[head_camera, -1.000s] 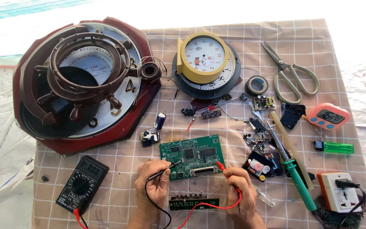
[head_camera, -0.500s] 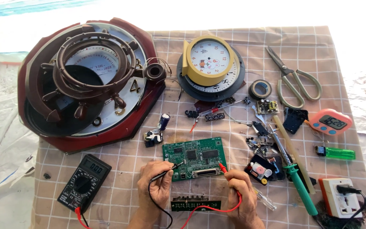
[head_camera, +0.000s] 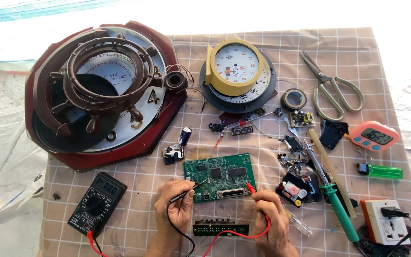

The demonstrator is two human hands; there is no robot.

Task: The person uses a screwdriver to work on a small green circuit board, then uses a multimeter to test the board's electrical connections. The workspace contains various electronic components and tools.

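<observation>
Checked cloth [head_camera: 134, 181] covers the work surface, with a dismantled red wall clock [head_camera: 98, 93] at its far left corner. Near the front edge lies a green circuit board [head_camera: 220, 176], flat for probing. Left hand [head_camera: 174, 207] pinches the black probe [head_camera: 189, 189] against it; right hand [head_camera: 272, 216] pinches the red probe [head_camera: 251, 188]. Both leads run to the multimeter [head_camera: 96, 203], front left.

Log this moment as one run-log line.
left hand: black probe on green circuit board | right hand: red probe on board | multimeter left
</observation>
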